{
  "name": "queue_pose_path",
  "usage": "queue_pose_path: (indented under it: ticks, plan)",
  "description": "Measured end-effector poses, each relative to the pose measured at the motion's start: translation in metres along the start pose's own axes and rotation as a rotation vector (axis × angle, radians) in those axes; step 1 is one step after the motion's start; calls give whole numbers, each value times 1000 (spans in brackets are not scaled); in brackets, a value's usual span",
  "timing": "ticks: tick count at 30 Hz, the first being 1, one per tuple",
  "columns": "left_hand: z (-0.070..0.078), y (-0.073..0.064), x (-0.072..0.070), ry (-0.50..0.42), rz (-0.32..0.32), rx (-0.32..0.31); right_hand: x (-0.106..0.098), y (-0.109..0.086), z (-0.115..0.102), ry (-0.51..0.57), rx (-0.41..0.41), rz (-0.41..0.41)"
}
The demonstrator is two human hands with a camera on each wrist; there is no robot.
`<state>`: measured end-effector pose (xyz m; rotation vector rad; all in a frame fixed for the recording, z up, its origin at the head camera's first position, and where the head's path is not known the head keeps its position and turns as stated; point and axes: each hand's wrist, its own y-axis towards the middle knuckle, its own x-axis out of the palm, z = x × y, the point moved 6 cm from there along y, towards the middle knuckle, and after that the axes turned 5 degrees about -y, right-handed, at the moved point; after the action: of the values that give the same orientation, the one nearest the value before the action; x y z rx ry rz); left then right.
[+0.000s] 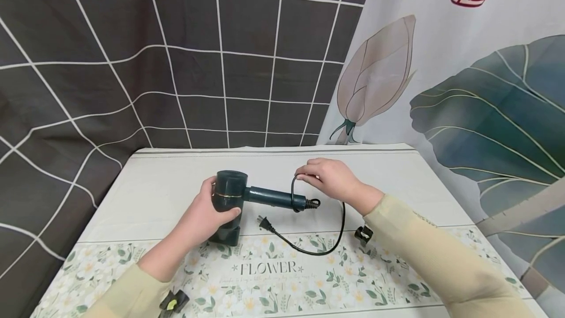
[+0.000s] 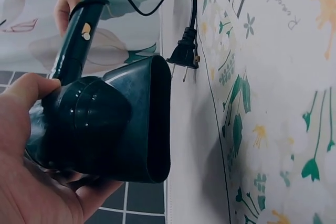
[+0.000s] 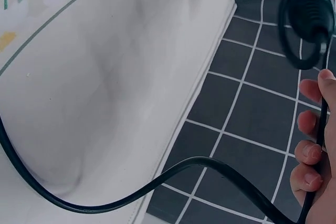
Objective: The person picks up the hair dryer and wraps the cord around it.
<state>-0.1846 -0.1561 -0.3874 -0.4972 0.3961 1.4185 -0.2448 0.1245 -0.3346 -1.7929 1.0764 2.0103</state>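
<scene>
A dark teal hair dryer (image 1: 230,190) is held at its body by my left hand (image 1: 206,217), thumb across the front and fingers behind. Its handle (image 1: 273,197) points right, and the flat nozzle (image 2: 136,124) faces the near side. My right hand (image 1: 333,178) pinches the black power cord (image 3: 210,163) above the handle's end. One loop of cord goes round the handle near its ribbed base. From the right hand the rest of the cord curves down and back left, ending in a two-prong plug (image 1: 265,223) below the handle.
The table (image 1: 167,171) wears a white cover with a floral band and the word FLOWER. Dark grid-patterned cloth (image 1: 185,53) hangs behind and to the left. A pale curtain (image 1: 441,13) printed with large leaves hangs at the right. Each wrist carries a small black device (image 1: 364,234).
</scene>
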Motion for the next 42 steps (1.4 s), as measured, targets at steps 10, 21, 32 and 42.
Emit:
queue_pose_path:
  ticks: [10, 21, 32, 42]
  plan:
    - [-2, -2, 1, -102, -25, -35, 7, -4, 5, 79, 78, -26]
    - [-4, 0, 6, -213, -38, -63, 17, -7, 9, 198, 153, -96]
    - [-4, -2, 12, -345, -18, -130, 32, -9, 8, 219, 198, -119]
    - [-1, -5, 19, -416, -17, -161, 40, -14, 4, 370, 243, -94]
